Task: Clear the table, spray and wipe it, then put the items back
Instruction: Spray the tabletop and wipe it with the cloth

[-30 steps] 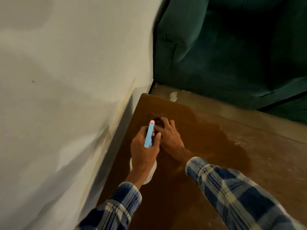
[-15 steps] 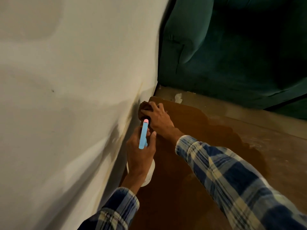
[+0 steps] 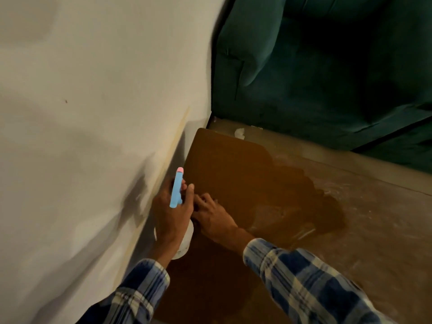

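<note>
Brown desk (image 3: pixel 229 164) abuts a white wall (image 3: pixel 93 113). Left hand (image 3: pixel 171 213) grips a white spray bottle (image 3: pixel 184 242) with blue nozzle; right hand (image 3: pixel 215 218) presses flat, fingers partly hidden, grasp indeterminate.

Table (image 3: pixel 233 164): brown top, set against the wall (image 3: pixel 93 113); right hand (image 3: pixel 215 218) pressed flat on it.

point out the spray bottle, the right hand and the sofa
spray bottle (image 3: pixel 177 190): head view, on the blue spray head.
right hand (image 3: pixel 215 218): head view, on the back of the hand.
sofa (image 3: pixel 315 73): head view, on its dark green side.
</note>
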A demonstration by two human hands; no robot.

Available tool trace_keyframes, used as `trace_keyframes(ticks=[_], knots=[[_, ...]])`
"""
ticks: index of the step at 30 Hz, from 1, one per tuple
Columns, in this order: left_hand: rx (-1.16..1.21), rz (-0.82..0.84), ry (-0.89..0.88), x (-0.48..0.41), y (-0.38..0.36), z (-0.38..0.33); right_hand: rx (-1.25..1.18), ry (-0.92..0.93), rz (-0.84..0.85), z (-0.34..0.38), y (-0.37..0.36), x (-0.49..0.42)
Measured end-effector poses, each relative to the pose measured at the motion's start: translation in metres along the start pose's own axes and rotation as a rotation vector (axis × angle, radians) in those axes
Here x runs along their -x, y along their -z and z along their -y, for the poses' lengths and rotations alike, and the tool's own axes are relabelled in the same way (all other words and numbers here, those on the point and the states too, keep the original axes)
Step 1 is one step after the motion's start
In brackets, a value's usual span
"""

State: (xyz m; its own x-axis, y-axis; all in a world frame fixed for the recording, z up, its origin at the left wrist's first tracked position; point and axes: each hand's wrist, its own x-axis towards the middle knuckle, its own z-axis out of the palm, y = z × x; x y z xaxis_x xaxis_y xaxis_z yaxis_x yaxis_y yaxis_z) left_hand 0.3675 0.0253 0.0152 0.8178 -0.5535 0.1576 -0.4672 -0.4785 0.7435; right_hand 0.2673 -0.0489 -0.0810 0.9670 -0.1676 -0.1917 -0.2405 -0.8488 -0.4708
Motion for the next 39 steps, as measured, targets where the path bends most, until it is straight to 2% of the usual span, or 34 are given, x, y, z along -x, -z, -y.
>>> trace_keyframes(ticks=[2,5,6,7,10,12,15,21,23,27,28,31,32,36,39], knots=[[0.004,0.01,-0.026,0.006,-0.007,-0.004,0.009,-0.175,-0.102,-0.035,0.015,-0.001],[0.055,0.017,-0.025,0.01,-0.024,-0.015,-0.121,-0.622,-0.301,-0.084,0.048,-0.011],[0.069,0.03,-0.033,0.009,-0.03,-0.019,-0.126,-0.669,-0.336,-0.093,0.056,-0.016],[0.078,0.049,-0.049,0.008,-0.034,-0.023,-0.102,-0.642,-0.341,-0.098,0.061,-0.023],[0.077,0.08,-0.135,0.004,-0.055,-0.041,-0.012,-0.393,-0.224,-0.11,0.064,-0.045],[0.077,0.1,-0.2,0.002,-0.066,-0.05,-0.011,-0.379,-0.22,-0.12,0.068,-0.056],[0.068,0.153,-0.192,0.002,-0.082,-0.055,-0.08,-0.581,-0.367,-0.144,0.08,-0.037],[0.128,0.191,-0.09,0.025,-0.109,-0.085,-0.165,-1.01,-0.538,-0.216,0.091,0.102],[0.12,0.213,-0.096,0.036,-0.119,-0.092,-0.17,-0.972,-0.485,-0.202,0.085,0.121],[0.1,0.252,-0.098,0.06,-0.137,-0.11,-0.032,-0.603,-0.236,-0.188,0.065,0.153],[0.109,0.262,-0.086,0.066,-0.14,-0.115,-0.038,-0.614,-0.26,-0.198,0.067,0.167],[0.121,0.279,-0.065,0.088,-0.147,-0.128,-0.167,-0.911,-0.45,-0.225,0.07,0.22],[0.113,0.279,-0.058,0.097,-0.149,-0.132,-0.172,-0.935,-0.441,-0.225,0.069,0.236],[0.063,0.261,0.03,0.13,-0.151,-0.142,-0.094,-0.683,-0.199,-0.208,0.063,0.278],[0.014,0.251,0.123,0.151,-0.142,-0.14,-0.137,-0.738,-0.252,-0.21,0.062,0.298]])
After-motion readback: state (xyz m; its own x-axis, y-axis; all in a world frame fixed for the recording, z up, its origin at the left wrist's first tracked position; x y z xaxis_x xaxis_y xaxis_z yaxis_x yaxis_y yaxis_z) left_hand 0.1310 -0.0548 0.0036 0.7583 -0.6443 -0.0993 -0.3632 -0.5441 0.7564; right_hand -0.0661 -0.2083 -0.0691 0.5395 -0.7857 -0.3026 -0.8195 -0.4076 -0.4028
